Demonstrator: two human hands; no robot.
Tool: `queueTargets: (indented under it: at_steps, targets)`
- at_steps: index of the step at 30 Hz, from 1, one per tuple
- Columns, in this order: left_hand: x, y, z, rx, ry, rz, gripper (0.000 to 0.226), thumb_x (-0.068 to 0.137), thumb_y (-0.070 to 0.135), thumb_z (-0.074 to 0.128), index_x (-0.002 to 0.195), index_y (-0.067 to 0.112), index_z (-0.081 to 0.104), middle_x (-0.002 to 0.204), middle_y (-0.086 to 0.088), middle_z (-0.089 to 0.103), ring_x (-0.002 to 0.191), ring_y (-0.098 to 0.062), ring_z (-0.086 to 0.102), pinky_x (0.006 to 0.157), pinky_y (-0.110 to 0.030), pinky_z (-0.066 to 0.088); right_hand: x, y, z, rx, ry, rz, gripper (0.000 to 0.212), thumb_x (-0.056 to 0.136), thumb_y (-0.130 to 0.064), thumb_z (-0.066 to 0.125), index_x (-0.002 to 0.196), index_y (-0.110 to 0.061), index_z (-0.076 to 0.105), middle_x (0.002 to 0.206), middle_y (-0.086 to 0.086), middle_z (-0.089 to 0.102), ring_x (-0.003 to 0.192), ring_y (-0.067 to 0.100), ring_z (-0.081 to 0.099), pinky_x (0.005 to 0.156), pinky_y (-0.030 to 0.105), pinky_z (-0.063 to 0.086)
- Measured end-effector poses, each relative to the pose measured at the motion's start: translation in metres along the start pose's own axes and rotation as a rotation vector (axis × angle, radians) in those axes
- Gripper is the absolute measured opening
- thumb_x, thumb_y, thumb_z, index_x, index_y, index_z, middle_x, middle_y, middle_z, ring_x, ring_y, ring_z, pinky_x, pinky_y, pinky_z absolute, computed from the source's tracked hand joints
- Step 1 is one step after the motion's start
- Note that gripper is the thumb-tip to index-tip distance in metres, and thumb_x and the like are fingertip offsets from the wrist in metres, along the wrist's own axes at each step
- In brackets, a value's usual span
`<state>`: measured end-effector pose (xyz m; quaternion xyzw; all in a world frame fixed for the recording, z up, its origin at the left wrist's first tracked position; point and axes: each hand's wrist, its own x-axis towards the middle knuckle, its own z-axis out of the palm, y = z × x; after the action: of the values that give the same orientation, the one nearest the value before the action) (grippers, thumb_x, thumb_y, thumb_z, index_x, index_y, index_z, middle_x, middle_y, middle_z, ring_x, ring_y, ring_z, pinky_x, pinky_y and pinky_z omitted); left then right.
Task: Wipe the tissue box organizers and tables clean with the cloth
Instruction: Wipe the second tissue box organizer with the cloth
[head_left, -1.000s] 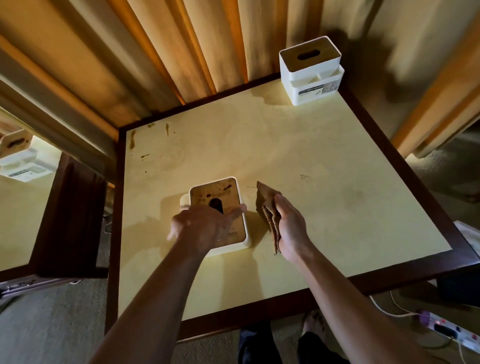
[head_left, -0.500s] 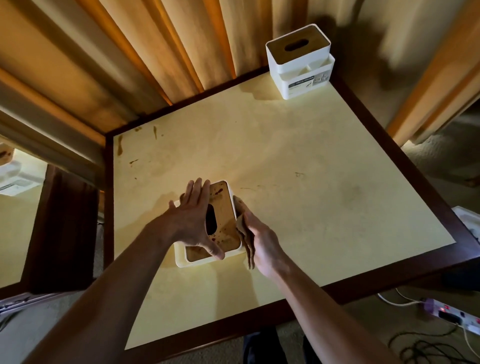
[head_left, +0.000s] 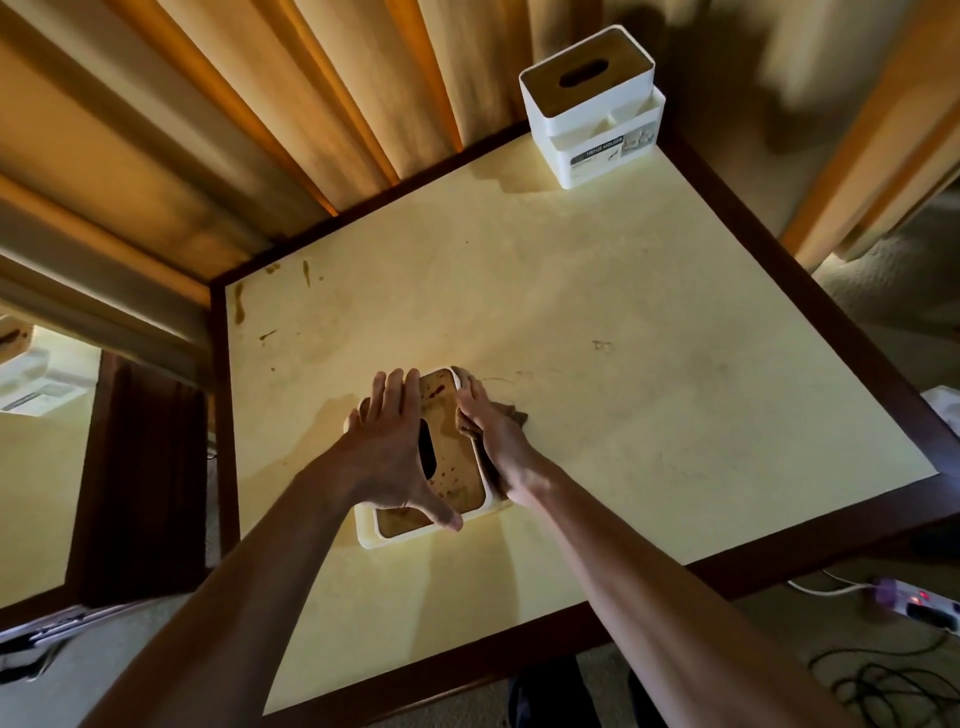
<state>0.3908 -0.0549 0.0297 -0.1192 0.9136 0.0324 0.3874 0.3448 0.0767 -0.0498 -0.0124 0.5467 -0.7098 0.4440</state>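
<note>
A white tissue box organizer (head_left: 451, 470) with a stained brown lid stands on the cream table (head_left: 597, 364), near its front left. My left hand (head_left: 392, 449) lies flat on the lid, fingers straight, thumb along the near edge. My right hand (head_left: 493, 441) presses a brown cloth (head_left: 511, 415) against the organizer's right side; most of the cloth is hidden under the palm. A second white organizer (head_left: 592, 109) stands at the table's far right corner.
Brown stains (head_left: 239, 306) mark the table's far left corner, and a small mark (head_left: 601, 344) lies right of centre. The table has a dark wooden rim (head_left: 857, 322). Curtains hang behind. A power strip (head_left: 914, 610) and cables lie on the carpet at right.
My left hand has spread flat over the organizer's lid. My right hand has brought the cloth from beside the organizer up against its right side.
</note>
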Motion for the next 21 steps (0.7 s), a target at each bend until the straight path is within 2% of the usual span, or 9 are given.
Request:
queueTargets:
  at_steps: [2,5,7,9,11,14,17,19,21]
  targets:
    - [0.001,0.0,0.0,-0.002,0.001,-0.001,0.176,0.032,0.087,0.075,0.143,0.016,-0.042,0.155,-0.002,-0.043,0.139,-0.026,-0.044,0.122,-0.057,-0.002,0.0,-0.005,-0.001,-0.029,-0.017,-0.084,0.032,0.096,-0.055,0.044,0.128,-0.059,0.04,0.133,-0.001,0.052,0.123,0.018,0.053,0.107,0.05,0.042]
    - [0.001,0.0,0.001,-0.01,0.0,0.001,0.176,0.033,0.087,0.076,0.143,0.016,-0.042,0.154,-0.002,-0.045,0.138,-0.025,-0.045,0.122,-0.057,-0.004,-0.006,-0.003,0.003,-0.111,0.0,-0.232,0.044,0.105,-0.036,0.037,0.148,-0.045,0.029,0.132,-0.003,0.05,0.12,0.01,0.047,0.109,0.033,0.036]
    - [0.0,0.0,0.001,-0.018,-0.002,0.003,0.176,0.034,0.086,0.077,0.144,0.016,-0.042,0.154,-0.002,-0.045,0.137,-0.025,-0.045,0.122,-0.057,-0.004,-0.012,0.003,0.003,-0.132,0.002,-0.291,0.047,0.105,-0.03,0.036,0.149,-0.042,0.026,0.134,-0.006,0.042,0.117,-0.001,0.039,0.107,0.022,0.026]
    - [0.0,0.001,0.001,-0.022,-0.001,0.003,0.176,0.034,0.085,0.077,0.143,0.016,-0.042,0.154,-0.002,-0.045,0.138,-0.025,-0.045,0.122,-0.057,-0.004,-0.021,0.009,0.005,-0.125,-0.004,-0.271,0.044,0.104,-0.036,0.038,0.142,-0.055,0.026,0.149,-0.006,0.036,0.13,-0.003,0.034,0.107,0.013,0.023]
    - [0.0,0.002,0.0,-0.023,-0.004,-0.001,0.176,0.035,0.085,0.078,0.143,0.016,-0.043,0.154,-0.002,-0.044,0.138,-0.025,-0.044,0.122,-0.056,-0.004,-0.03,0.022,0.003,-0.126,-0.015,-0.224,0.043,0.101,-0.049,0.04,0.137,-0.065,0.022,0.159,-0.01,0.024,0.142,-0.005,0.02,0.116,0.019,0.019]
    - [-0.001,0.003,0.0,-0.029,-0.002,-0.003,0.175,0.036,0.084,0.079,0.142,0.017,-0.043,0.155,-0.001,-0.044,0.139,-0.024,-0.044,0.122,-0.056,-0.004,-0.045,0.028,0.0,-0.117,-0.068,-0.174,0.047,0.106,-0.036,0.032,0.146,-0.05,0.011,0.161,-0.015,0.01,0.135,-0.025,0.007,0.099,-0.005,0.012]
    - [-0.002,0.004,-0.001,-0.037,-0.001,-0.004,0.175,0.037,0.082,0.08,0.143,0.016,-0.043,0.155,-0.002,-0.043,0.139,-0.024,-0.043,0.122,-0.055,-0.005,-0.058,0.038,-0.001,-0.021,-0.081,-0.125,0.051,0.107,-0.031,0.028,0.151,-0.04,0.005,0.156,-0.01,0.021,0.142,-0.009,0.016,0.106,0.006,0.019]
    - [-0.003,0.004,-0.001,-0.031,-0.002,-0.003,0.175,0.035,0.084,0.078,0.143,0.015,-0.042,0.155,-0.002,-0.042,0.14,-0.025,-0.043,0.122,-0.056,-0.005,-0.058,0.044,0.001,0.034,-0.071,-0.08,0.062,0.102,-0.048,0.035,0.154,-0.039,0.002,0.152,-0.007,0.023,0.144,-0.001,0.018,0.121,0.03,0.018]
    - [-0.002,0.004,-0.001,-0.03,-0.006,-0.005,0.177,0.031,0.087,0.075,0.143,0.015,-0.042,0.155,-0.002,-0.043,0.139,-0.025,-0.043,0.122,-0.056,-0.005,-0.053,0.048,0.002,0.037,-0.092,-0.033,0.087,0.085,-0.072,0.042,0.153,-0.044,-0.005,0.163,-0.01,0.004,0.15,0.013,0.01,0.122,0.049,0.006]
